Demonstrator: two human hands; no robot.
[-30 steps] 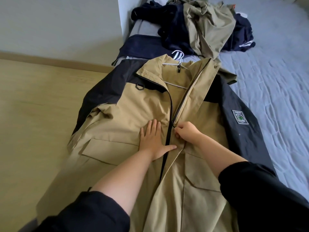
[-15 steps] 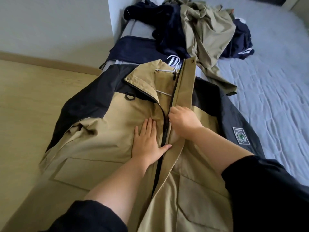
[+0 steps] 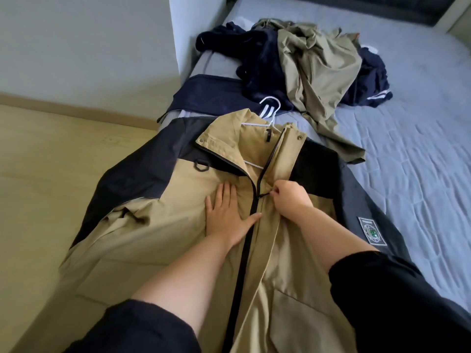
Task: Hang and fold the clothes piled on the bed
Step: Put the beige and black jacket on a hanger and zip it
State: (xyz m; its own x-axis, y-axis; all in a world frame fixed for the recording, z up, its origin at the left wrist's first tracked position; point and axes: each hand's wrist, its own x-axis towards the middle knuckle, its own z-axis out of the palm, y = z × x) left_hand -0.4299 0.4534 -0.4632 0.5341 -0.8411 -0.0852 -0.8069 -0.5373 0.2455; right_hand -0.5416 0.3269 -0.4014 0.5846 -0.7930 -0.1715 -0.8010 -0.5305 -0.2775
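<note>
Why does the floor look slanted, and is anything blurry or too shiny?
Head view: the wide lens bends the floor and bed edges; soft, even light, no glare; jacket, left hand and right hand look sharp.

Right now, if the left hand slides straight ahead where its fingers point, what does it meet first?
The left hand, flat on the tan-and-black zip jacket, would probably meet its folded-back tan collar first; the black D-shaped ring lies left of that line.
</note>
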